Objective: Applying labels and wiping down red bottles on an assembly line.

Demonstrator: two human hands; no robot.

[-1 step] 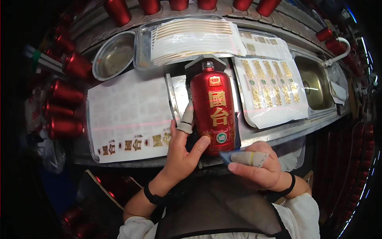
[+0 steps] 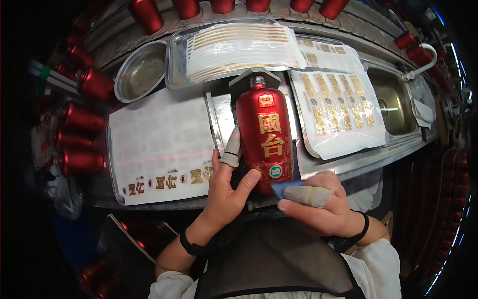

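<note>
Under the red bottle [image 2: 264, 132], which lies with its neck away from us, runs our metal counter [image 2: 358, 163]. Left of the bottle we see a large white sheet [image 2: 159, 129], decals along its near edge; right of it, a smaller gold-decal sheet [image 2: 341, 112]. Our left hand [image 2: 226, 192] rests against the bottle's lower left, fingers spread, thumb touching it. By its lower right, our right hand [image 2: 334, 207] pinches a blue scraper [image 2: 285, 188].

This looks to me a small factory workshop: many similar red bottles [image 2: 97, 82] stand around, some along a slatted conveyor [image 2: 279, 11], and sheets of gold decals [image 2: 339, 107] lie on the metal table [image 2: 351, 162].
</note>
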